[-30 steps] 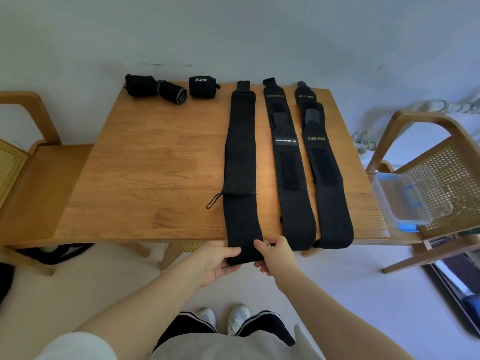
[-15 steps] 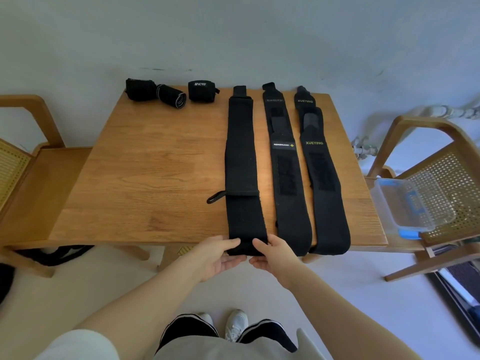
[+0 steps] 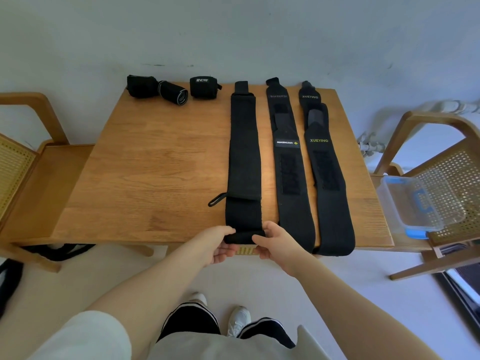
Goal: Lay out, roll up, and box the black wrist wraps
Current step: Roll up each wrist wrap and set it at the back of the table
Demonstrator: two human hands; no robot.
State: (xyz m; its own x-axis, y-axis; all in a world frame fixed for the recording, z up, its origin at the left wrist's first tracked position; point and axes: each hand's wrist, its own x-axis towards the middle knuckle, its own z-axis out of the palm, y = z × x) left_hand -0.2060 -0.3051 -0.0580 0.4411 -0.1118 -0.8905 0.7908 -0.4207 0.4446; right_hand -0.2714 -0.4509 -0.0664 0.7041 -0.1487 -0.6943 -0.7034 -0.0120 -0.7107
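Wrist wrap of plain black elastic (image 3: 244,162) lies flat along the wooden table (image 3: 155,162), its near end curled at the edge and pinched by left hand (image 3: 217,246) and right hand (image 3: 276,244), likely to start a tight roll.

Black wraps on honey-brown wood, pale grey-blue wall behind.

Three flat wraps all black: leftmost wrap (image 3: 244,157) plain; middle wrap (image 3: 288,162) carried a white-lettered label with a yellow diamond; right wrap (image 3: 324,165) showed yellow-green "XUEYING" lettering. Of three black rolls, one roll (image 3: 173,92) had pale grey edge stripes, another roll (image 3: 203,87) white lettering. Table (image 3: 155,165) warm wood grain. Box (image 3: 420,203) clear with blue clips. Chair (image 3: 457,167) tan perforated cane. Trousers (image 3: 192,320) black with white stripe; shoes (image 3: 240,319) white.
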